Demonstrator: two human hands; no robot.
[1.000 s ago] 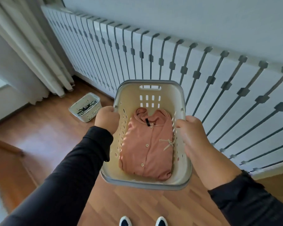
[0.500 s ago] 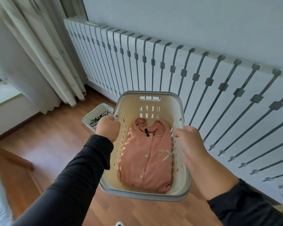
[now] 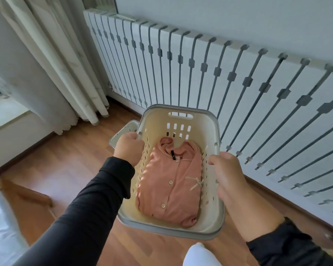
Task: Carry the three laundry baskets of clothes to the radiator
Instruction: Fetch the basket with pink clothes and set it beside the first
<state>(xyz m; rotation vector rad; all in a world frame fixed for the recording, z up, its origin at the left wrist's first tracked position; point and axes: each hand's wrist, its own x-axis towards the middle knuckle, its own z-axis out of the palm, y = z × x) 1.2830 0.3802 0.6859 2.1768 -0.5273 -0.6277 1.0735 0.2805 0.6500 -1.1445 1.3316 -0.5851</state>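
I hold a cream laundry basket [image 3: 181,116] with a grey rim in the air in front of me. A folded salmon-pink buttoned garment [image 3: 167,185] lies inside it. My left hand [image 3: 128,148] grips the basket's left rim. My right hand [image 3: 227,175] grips its right rim. The white radiator [image 3: 200,73] with grey slats runs along the wall just beyond the basket. A second, smaller basket [image 3: 121,134] stands on the floor by the radiator, mostly hidden behind my left hand and the held basket.
Long pale curtains [image 3: 62,64] hang to the floor at the left. A low sill [image 3: 10,120] is at far left. A white bed edge [image 3: 0,217] with a wooden frame [image 3: 27,194] sits at lower left. The floor [image 3: 69,156] is wood laminate.
The view has swung left and closer to the radiator. The held basket now covers most of the small floor basket. Both hands keep their grip.
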